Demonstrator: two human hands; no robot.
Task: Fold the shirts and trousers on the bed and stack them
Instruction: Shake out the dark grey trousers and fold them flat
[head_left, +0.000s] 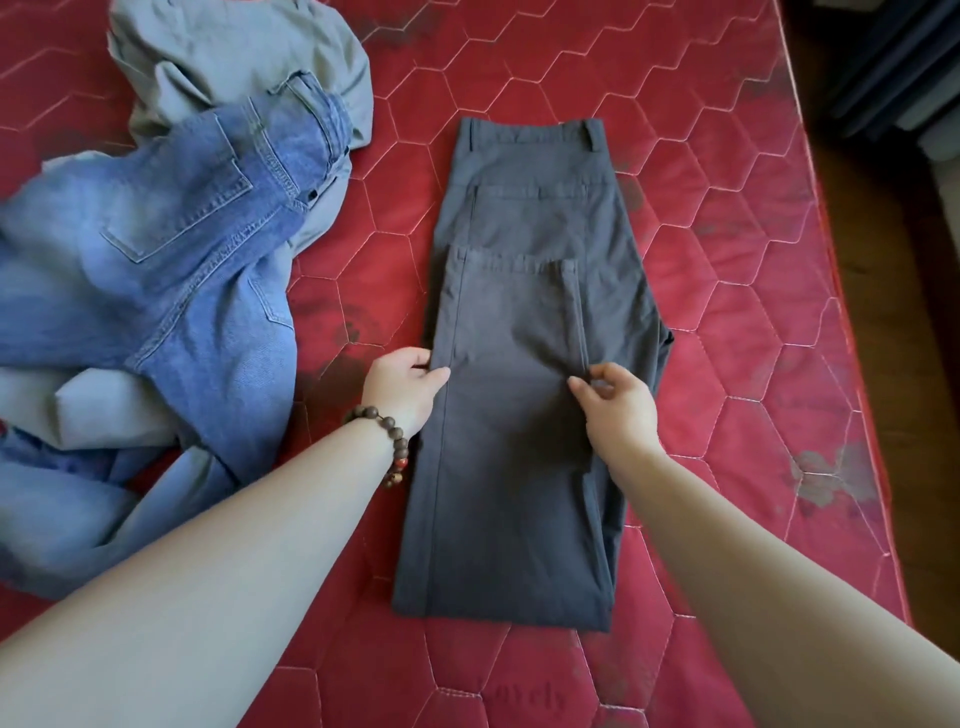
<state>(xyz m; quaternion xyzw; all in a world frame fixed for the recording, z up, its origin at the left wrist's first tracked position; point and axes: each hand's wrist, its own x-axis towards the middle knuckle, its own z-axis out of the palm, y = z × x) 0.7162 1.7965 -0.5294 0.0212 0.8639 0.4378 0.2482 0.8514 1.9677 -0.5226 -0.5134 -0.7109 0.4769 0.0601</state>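
Observation:
Dark grey trousers (519, 322) lie flat on the red quilted mattress (727, 260), legs folded up over the seat, waistband at the far end. My left hand (402, 387), with a bead bracelet on the wrist, pinches the left edge of the folded leg layer. At the right edge of that same layer, my right hand (615, 402) pinches the cloth with fingers curled. Unfolded blue jeans (171, 249) sprawl at the left. A crumpled grey-green garment (234, 57) lies behind them at the top left.
The mattress's right edge (852, 364) drops to a wooden floor, with dark furniture at the top right. Bare mattress shows right of the trousers and along the near edge. More pale cloth (88, 410) lies under the jeans at the left.

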